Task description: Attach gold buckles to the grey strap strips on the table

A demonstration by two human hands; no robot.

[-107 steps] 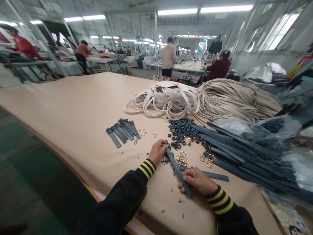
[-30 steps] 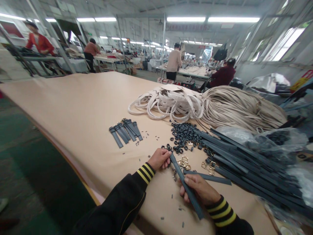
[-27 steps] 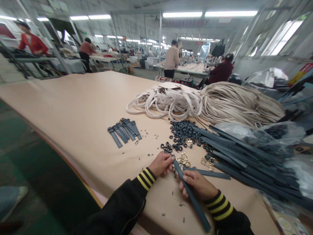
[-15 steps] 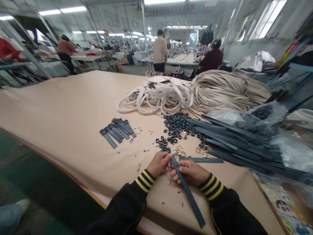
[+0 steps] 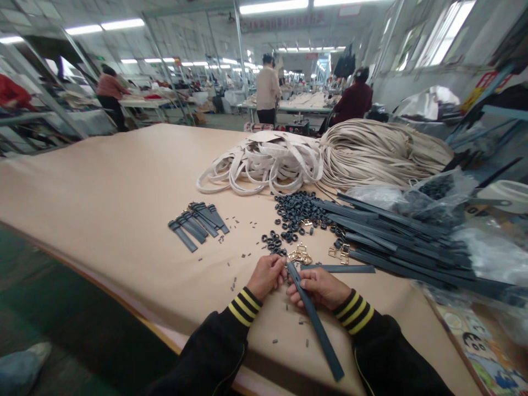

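A dark blue-grey strap (image 5: 315,319) slants down toward the table's front edge, with my right hand (image 5: 319,287) closed around its upper part, thumb on top. A small slot shows in the strap near that thumb. My left hand (image 5: 268,275) is pinched together right beside the strap's upper end; what its fingertips hold is too small to make out. Just beyond the fingers lie gold buckles (image 5: 300,254) and a heap of dark strap loops (image 5: 299,212). Another dark strap (image 5: 338,269) lies flat behind my right hand.
Finished-looking straps with buckles (image 5: 198,223) lie left of centre, with small dark scraps around them. Long dark strips (image 5: 383,236) and clear plastic bags (image 5: 433,190) fill the right side. Behind are heaps of beige webbing (image 5: 268,159) and beige cord (image 5: 379,151). Several people work farther back.
The view has shifted very slightly. Both hands and the strap keep nearly the same pose.
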